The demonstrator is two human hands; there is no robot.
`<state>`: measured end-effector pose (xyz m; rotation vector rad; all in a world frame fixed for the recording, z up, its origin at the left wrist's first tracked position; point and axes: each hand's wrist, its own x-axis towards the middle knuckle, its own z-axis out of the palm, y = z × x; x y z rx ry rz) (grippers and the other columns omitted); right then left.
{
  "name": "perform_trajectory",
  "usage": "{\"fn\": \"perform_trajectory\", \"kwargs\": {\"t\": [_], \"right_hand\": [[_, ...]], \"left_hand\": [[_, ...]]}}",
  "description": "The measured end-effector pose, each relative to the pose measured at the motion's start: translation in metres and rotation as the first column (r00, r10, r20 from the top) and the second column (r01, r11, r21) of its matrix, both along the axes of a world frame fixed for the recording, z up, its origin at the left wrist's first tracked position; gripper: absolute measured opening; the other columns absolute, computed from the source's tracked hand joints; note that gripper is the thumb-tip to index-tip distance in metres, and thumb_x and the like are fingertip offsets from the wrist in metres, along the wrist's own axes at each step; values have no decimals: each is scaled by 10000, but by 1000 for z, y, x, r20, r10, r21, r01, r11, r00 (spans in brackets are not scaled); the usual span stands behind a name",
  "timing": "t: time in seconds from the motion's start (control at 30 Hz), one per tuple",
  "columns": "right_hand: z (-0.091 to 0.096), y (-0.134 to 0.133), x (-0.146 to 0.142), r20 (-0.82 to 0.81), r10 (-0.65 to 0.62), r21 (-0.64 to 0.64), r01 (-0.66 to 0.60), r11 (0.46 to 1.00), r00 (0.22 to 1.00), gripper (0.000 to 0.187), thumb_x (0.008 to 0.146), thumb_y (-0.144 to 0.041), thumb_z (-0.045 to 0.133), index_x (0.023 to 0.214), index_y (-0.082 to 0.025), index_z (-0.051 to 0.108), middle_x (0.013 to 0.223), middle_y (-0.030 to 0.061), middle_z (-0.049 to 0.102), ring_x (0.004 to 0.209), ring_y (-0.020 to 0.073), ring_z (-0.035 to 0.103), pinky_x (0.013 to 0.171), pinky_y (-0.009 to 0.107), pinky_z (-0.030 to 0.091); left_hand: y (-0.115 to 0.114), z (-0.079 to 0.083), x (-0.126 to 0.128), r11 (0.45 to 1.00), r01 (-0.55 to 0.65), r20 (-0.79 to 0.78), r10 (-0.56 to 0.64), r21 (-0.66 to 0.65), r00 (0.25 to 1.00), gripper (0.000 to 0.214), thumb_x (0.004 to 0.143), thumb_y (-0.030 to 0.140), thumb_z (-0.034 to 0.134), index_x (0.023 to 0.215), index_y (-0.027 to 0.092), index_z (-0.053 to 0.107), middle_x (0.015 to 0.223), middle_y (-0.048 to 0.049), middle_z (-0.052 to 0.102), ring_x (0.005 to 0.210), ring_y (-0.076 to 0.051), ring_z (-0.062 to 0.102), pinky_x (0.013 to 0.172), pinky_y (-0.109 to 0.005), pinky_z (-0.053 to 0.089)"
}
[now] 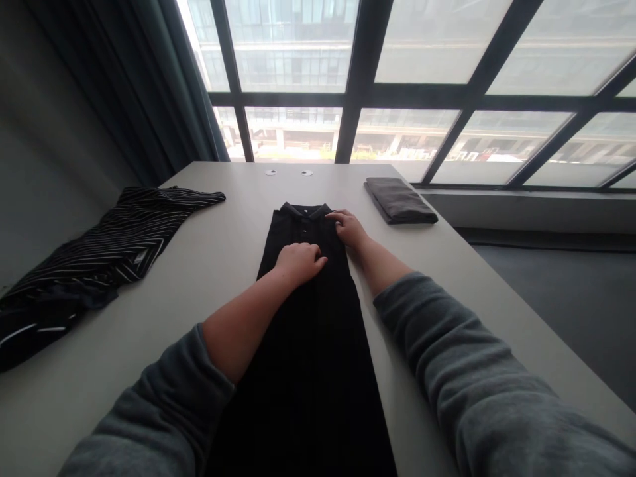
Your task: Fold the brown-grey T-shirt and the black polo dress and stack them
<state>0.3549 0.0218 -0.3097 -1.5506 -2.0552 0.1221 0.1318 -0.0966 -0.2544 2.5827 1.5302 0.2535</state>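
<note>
A black collared shirt [318, 331] lies lengthwise in front of me, its sides folded into a long narrow strip. The collar [305, 211] is at the far end, with a button placket below it. My left hand [301, 262] rests on the shirt's chest, fingers curled down against the cloth and thumb to the right. At the right shoulder, beside the collar, is my right hand [349, 228]. Its fingers reach out left over the cloth, and its thumb is partly hidden.
A black-and-white striped garment [124, 232] lies loosely on the white table [228, 245] at left, with darker cloth nearer me. A folded grey-brown garment [401, 201] sits at back right. Two small white discs [307, 173] are near the far edge. Windows stand beyond; a dark curtain [134, 86] hangs left.
</note>
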Motion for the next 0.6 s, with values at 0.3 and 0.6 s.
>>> {"fn": "perform_trajectory", "kwargs": {"t": [0.3, 0.6], "right_hand": [[23, 52, 14, 341, 242, -176, -192, 966, 908, 674, 800, -26, 518, 1418, -229, 692, 1443, 69, 629, 1320, 247, 562, 1183, 362, 427], [42, 60, 15, 476, 237, -137, -195, 971, 847, 570, 851, -68, 582, 1392, -209, 696, 1297, 104, 651, 1190, 284, 539, 1151, 392, 400]], "left_hand": [[3, -16, 2, 995, -1, 134, 14, -95, 991, 217, 1003, 389, 610, 1094, 224, 717, 1146, -89, 771, 1138, -290, 692, 972, -384, 534], [-1, -6, 7, 934, -79, 403, 226, -350, 887, 442, 950, 365, 686, 1340, 185, 578, 1189, -90, 769, 1089, -245, 731, 937, -312, 548]]}}
